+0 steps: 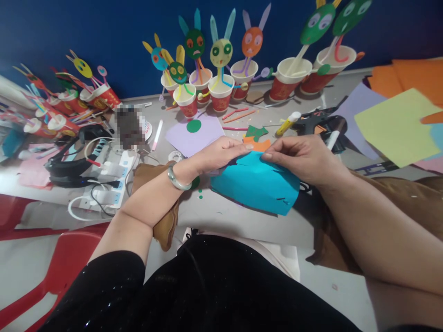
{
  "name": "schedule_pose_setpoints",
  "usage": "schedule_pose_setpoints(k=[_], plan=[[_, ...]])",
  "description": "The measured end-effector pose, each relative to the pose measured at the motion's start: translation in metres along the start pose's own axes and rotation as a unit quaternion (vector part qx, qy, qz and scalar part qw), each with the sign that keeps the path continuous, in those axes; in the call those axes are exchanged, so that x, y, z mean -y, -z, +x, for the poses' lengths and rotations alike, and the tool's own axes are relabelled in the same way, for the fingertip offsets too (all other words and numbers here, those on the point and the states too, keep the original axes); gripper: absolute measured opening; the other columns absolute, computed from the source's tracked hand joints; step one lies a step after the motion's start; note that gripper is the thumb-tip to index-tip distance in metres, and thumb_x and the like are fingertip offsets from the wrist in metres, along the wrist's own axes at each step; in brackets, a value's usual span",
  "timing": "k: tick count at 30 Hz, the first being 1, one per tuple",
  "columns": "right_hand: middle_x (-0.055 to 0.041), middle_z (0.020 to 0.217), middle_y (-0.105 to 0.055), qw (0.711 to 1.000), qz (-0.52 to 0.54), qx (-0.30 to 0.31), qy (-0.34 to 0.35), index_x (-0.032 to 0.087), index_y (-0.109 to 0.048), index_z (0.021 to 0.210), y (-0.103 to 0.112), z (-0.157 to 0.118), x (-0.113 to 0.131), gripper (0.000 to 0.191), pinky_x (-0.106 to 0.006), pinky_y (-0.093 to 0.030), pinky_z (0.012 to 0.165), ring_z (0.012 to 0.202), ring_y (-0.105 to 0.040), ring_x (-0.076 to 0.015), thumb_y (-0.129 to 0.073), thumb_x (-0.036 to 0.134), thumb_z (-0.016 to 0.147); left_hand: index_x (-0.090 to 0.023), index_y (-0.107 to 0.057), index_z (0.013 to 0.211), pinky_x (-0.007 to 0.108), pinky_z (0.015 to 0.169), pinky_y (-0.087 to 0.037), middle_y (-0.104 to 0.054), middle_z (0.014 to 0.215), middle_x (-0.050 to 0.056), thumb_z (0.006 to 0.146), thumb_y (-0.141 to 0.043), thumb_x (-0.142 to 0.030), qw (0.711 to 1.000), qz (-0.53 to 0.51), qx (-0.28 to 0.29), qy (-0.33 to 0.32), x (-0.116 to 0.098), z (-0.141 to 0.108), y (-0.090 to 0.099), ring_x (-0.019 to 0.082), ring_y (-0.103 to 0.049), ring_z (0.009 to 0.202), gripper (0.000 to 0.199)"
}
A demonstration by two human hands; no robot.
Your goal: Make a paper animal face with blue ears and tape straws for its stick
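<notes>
Blue paper [256,184] is stretching lengthwise left to right, nearer than the right hand [306,159], which is pinching its far edge; the left hand [224,152] is resting farther left, its grip unclear.

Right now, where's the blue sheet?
The blue sheet is right of centre in the head view, its upper edge at left hand and right hand, below the orange scrap.

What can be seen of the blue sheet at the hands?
The blue sheet looks like paper, slightly bowed, with an uneven, cut-looking upper edge and small dark nicks near its lower right corner. It appears tilted above the grey table. The right hand pinches its upper edge; the left hand is at the upper left, grip partly hidden.
</notes>
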State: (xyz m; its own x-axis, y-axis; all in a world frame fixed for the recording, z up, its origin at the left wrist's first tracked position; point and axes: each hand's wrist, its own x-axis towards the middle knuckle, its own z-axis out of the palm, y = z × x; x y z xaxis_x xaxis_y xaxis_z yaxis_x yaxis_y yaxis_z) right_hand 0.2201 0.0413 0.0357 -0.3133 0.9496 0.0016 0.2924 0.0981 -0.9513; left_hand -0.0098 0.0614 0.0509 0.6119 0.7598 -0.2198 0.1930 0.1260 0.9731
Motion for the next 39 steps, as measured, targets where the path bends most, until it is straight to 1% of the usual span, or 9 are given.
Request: schedule_pose_setpoints(k=[3,6,8,15,18,21,25,34,39], plan=[[-0.0018,0.064,-0.060,1.000,-0.002,0.023,0.004,0.019,-0.068,0.064,0.001,0.002,0.002,0.066,-0.029,-0.035,0.055,0.062,-0.046,-0.0126,-0.086,0.081,0.071,-0.020,-0.045,0.062,0.025,0.054,-0.019,-0.030,0.061,-0.009,0.090,-0.081,-0.061,1.000,-0.009,0.016,-0.004,0.001,0.002,0.001,0.004,-0.029,0.056,0.062],[-0.0004,0.062,-0.056,0.999,-0.008,0.039,0.015,0.020,-0.063,0.062,0.001,0.003,0.004,0.068,-0.030,-0.033,0.055,0.061,-0.043,-0.0119,-0.083,0.084,0.074,-0.016,-0.062,0.074,0.025,0.054,-0.022,-0.044,0.063,-0.008,0.073,-0.094,-0.065,0.999,-0.018,0.027,-0.005,0.002,0.004,0.000,0.005,-0.036,0.058,0.059],[0.0005,0.060,-0.052,0.998,-0.024,0.051,0.021,0.019,-0.060,0.060,0.002,0.003,0.005,0.073,-0.030,-0.031,0.055,0.060,-0.041,-0.0111,-0.077,0.089,0.077,-0.015,-0.063,0.075,0.025,0.054,-0.024,-0.047,0.062,-0.008,0.069,-0.096,-0.065,0.999,-0.021,0.027,0.002,0.003,0.005,-0.001,0.005,-0.039,0.058,0.060],[0.0018,0.059,-0.042,0.996,-0.068,0.041,0.029,0.020,-0.050,0.058,0.004,0.003,0.006,0.080,-0.032,-0.030,0.059,0.062,-0.037,-0.0115,-0.065,0.095,0.081,-0.016,-0.058,0.066,0.024,0.054,-0.023,-0.045,0.060,-0.008,0.074,-0.094,-0.059,1.000,0.000,-0.007,0.010,0.002,0.005,-0.004,0.004,-0.035,0.057,0.057],[0.0005,0.066,-0.055,0.998,-0.037,0.047,0.001,0.020,-0.067,0.071,0.007,0.004,0.004,0.075,-0.031,-0.035,0.061,0.065,-0.046,-0.0134,-0.080,0.094,0.066,-0.016,-0.056,0.066,0.023,0.054,-0.022,-0.042,0.059,-0.009,0.081,-0.091,-0.057,1.000,0.004,-0.024,0.018,0.003,0.005,-0.003,0.003,-0.034,0.055,0.055],[0.0002,0.071,-0.063,0.999,0.000,0.041,-0.031,0.020,-0.074,0.084,0.007,0.004,0.001,0.070,-0.031,-0.040,0.063,0.067,-0.051,-0.0138,-0.095,0.081,0.056,-0.017,-0.054,0.067,0.023,0.053,-0.022,-0.041,0.057,-0.010,0.085,-0.089,-0.051,0.999,0.001,-0.033,0.016,0.005,0.005,-0.001,0.003,-0.034,0.053,0.052],[0.0007,0.069,-0.062,0.999,0.022,0.023,-0.036,0.019,-0.069,0.074,0.006,0.005,-0.002,0.061,-0.030,-0.038,0.060,0.066,-0.049,-0.0122,-0.098,0.071,0.060,-0.017,-0.057,0.070,0.022,0.052,-0.023,-0.045,0.058,-0.009,0.086,-0.089,-0.050,0.999,0.009,-0.033,0.010,0.009,0.006,-0.001,0.003,-0.035,0.052,0.049],[0.0026,0.059,-0.049,0.999,-0.031,0.024,0.010,0.018,-0.059,0.060,0.007,0.007,0.001,0.076,-0.030,-0.030,0.056,0.059,-0.038,-0.0095,-0.077,0.091,0.075,-0.017,-0.053,0.067,0.022,0.054,-0.026,-0.042,0.060,-0.009,0.097,-0.079,-0.037,0.999,0.017,-0.026,-0.016,0.011,0.008,-0.001,0.003,-0.036,0.054,0.044],[0.0023,0.061,-0.042,0.999,-0.045,0.001,0.013,0.019,-0.056,0.060,0.007,0.007,-0.002,0.080,-0.031,-0.026,0.058,0.061,-0.035,-0.0105,-0.069,0.096,0.076,-0.018,-0.049,0.068,0.022,0.056,-0.024,-0.039,0.061,-0.009,0.099,-0.076,-0.044,0.998,0.047,-0.022,-0.018,0.011,0.008,0.001,0.002,-0.036,0.056,0.048]])
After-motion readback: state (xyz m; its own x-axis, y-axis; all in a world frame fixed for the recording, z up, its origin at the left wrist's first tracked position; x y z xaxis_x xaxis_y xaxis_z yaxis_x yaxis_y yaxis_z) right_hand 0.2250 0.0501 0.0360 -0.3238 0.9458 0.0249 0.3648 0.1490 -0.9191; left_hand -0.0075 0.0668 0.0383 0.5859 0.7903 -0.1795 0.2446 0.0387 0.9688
